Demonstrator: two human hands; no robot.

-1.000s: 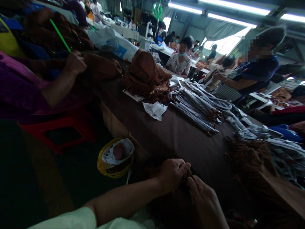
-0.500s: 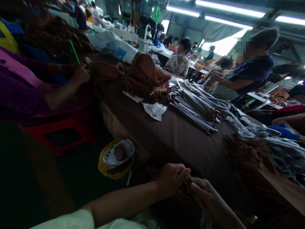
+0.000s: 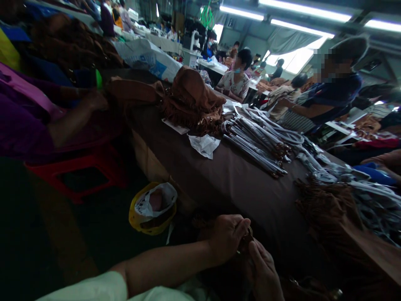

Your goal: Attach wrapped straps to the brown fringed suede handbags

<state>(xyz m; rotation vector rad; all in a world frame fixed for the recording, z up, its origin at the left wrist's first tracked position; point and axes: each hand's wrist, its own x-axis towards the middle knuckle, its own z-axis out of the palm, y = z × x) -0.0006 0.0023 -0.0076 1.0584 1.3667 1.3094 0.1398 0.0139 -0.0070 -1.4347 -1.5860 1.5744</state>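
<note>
My left hand (image 3: 228, 237) is closed, its thumb and fingers pinching a small brown strap (image 3: 247, 239) by a gold-coloured metal ring (image 3: 249, 231). From the lower right, my right hand (image 3: 262, 264) grips the same strap between thumb and fingers, just below the ring. Most of the strap is hidden by the fingers and the shadow. Dark brown material lies beneath both hands, too dim to make out. To the right, a brown fringed suede piece (image 3: 341, 213) lies on the covered table (image 3: 238, 175).
Bundles of grey wrapped straps (image 3: 255, 142), a crumpled white paper (image 3: 204, 145) and a brown fringed bag (image 3: 191, 100) lie on the table. A yellow-rimmed bin (image 3: 133, 215) stands on the floor left. Beyond it, a purple-sleeved co-worker (image 3: 28, 117) sits by a red stool (image 3: 75, 167).
My right hand has shifted slightly and turned more upright, and the ring shows more clearly. The co-worker's hands at the left have moved left and down with the green-handled tool.
</note>
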